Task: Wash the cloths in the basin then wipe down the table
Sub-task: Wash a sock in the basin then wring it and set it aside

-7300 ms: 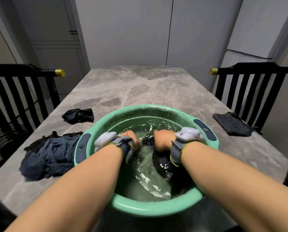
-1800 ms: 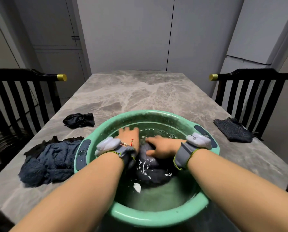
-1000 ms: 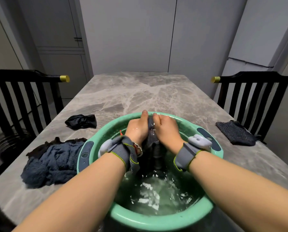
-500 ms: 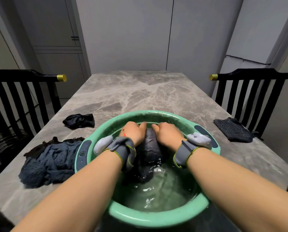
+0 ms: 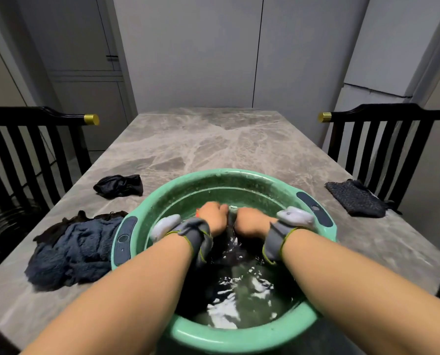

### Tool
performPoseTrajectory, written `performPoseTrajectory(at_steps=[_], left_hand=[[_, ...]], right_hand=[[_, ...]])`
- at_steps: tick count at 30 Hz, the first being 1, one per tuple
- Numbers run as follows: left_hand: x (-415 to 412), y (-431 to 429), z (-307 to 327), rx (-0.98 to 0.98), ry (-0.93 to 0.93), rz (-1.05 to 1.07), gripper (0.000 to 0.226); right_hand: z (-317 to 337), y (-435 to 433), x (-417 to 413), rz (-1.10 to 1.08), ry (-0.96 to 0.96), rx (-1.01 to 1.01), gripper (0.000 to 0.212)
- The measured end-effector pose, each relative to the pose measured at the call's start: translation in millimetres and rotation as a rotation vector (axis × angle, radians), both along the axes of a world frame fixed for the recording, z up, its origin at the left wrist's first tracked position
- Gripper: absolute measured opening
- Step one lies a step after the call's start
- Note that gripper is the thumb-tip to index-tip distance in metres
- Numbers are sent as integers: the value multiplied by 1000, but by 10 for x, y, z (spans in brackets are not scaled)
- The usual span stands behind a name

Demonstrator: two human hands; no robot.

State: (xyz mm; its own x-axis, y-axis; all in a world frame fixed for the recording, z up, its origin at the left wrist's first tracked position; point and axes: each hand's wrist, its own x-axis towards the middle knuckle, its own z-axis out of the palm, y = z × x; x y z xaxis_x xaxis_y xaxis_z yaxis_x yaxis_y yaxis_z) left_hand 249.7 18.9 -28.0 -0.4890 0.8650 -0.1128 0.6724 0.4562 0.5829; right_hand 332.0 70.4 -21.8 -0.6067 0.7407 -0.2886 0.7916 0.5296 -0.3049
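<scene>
A green basin [image 5: 239, 336] full of water stands at the near edge of the marble table [image 5: 208, 144]. Inside it, my left hand [image 5: 213, 216] and my right hand [image 5: 251, 221] sit side by side, both gripping a dark wet cloth [image 5: 230, 248] bunched between them. The cloth hangs down from my fists into the rippling water, and its lower part is hidden under the surface. Both wrists wear grey bands with white devices.
A blue-grey towel [image 5: 73, 252] lies heaped left of the basin, with a small black cloth [image 5: 119, 185] beyond it. A dark knitted cloth [image 5: 354, 198] lies at the table's right edge. Black chairs [image 5: 34, 149] flank the table on both sides.
My hands have come down from the far rim toward the water, still squeezing the dark cloth together. The water ripples more.
</scene>
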Motion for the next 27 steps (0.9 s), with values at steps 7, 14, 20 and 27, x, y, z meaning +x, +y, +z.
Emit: performPoseTrajectory(at_steps=[7,14,20,27], left_hand=[[-154,67,254,437,-254,297,53],[-164,79,285,405,-509,242,64],[-140,83,296,444,-406,205,49],[-126,49,309,484,-567,185,46]], right_hand=[[137,-11,-139,-141,707,-171,49],[212,-142,-114,9,724,421,66],[224,-108,-113,-56,700,424,62],[240,-25,-146,-75,598,328,55]])
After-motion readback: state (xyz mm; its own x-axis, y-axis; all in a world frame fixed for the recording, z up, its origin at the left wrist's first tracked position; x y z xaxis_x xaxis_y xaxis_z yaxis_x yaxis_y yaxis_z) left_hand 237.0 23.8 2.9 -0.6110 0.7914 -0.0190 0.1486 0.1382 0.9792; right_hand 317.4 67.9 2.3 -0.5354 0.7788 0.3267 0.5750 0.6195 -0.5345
